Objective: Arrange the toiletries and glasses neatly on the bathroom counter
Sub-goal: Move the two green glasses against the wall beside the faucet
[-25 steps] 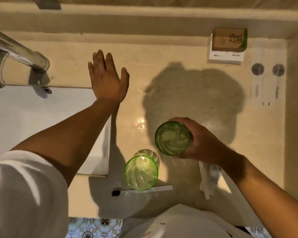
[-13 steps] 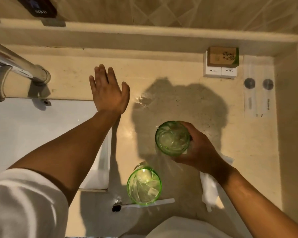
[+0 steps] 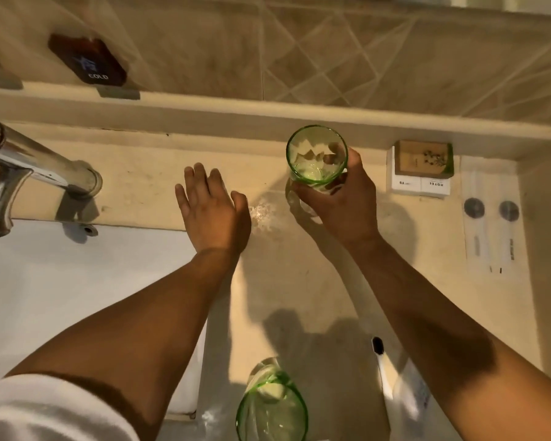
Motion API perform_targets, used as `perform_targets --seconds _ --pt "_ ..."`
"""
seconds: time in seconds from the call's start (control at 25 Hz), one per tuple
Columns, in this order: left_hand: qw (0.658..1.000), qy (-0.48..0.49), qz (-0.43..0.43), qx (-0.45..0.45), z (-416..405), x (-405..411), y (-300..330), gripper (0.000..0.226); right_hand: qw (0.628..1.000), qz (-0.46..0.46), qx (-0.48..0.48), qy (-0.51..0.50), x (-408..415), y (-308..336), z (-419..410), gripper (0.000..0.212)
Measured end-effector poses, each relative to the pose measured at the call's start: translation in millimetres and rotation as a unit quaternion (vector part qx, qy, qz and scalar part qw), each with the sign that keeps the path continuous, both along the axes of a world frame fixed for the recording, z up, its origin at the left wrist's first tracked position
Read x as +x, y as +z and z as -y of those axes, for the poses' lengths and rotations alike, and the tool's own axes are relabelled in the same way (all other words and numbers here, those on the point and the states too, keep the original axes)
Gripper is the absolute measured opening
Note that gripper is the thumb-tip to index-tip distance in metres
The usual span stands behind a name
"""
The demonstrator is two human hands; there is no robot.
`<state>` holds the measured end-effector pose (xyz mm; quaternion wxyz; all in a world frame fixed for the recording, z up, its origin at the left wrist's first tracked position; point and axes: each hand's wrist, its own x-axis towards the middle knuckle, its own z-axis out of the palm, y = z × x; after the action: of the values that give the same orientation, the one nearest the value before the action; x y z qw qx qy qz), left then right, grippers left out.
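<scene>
Since the earlier frame the right hand (image 3: 337,202) is carrying the green glass (image 3: 317,154) away from the middle of the worktop (image 3: 299,281) toward the back edge, and it is now sitting close to the raised ledge, just left of the soap box (image 3: 423,159). Its fingers (image 3: 303,190) are wrapping the lower body of the glass, thumb on the near side, rim kept level; whether the base is already touching the surface cannot be told, since the hand is covering it. Judgement: the low grip is keeping the mouth clear and giving control for a soft set-down against the back wall. The left hand (image 3: 213,214) is lying flat, palm down, fingers spread and holding nothing, near the corner of the sink (image 3: 61,297); it is probably bracing the body during the forward reach. A second green glass (image 3: 272,409) is standing at the near edge, well apart from the first, with a toothbrush (image 3: 383,367) lying loose beside it under the right forearm. Two flat sachets (image 3: 490,218) are lying side by side in the far right corner, already squared with the soap box. Judgement: a tidy row is forming along the back; the near glass and toothbrush are not yet arranged. Risk: wet-looking patch near the left thumb, so the glass may be sliding if released quickly.
</scene>
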<state>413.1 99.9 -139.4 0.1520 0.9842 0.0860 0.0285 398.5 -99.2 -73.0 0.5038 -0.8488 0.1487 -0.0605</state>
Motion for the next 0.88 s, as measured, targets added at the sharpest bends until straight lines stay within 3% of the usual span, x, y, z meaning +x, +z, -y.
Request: perform_targets --seconds 0.76,0.88 --pt "1.000 -0.007 0.000 0.008 -1 0 1 0.056 0.999 -0.032 0.039 -0.016 27 -11 -9 0.088" --pt "1.000 -0.007 0.008 0.006 1 -1 1 0.056 0.993 -0.048 0.108 -0.024 28 -13 -12 0.089"
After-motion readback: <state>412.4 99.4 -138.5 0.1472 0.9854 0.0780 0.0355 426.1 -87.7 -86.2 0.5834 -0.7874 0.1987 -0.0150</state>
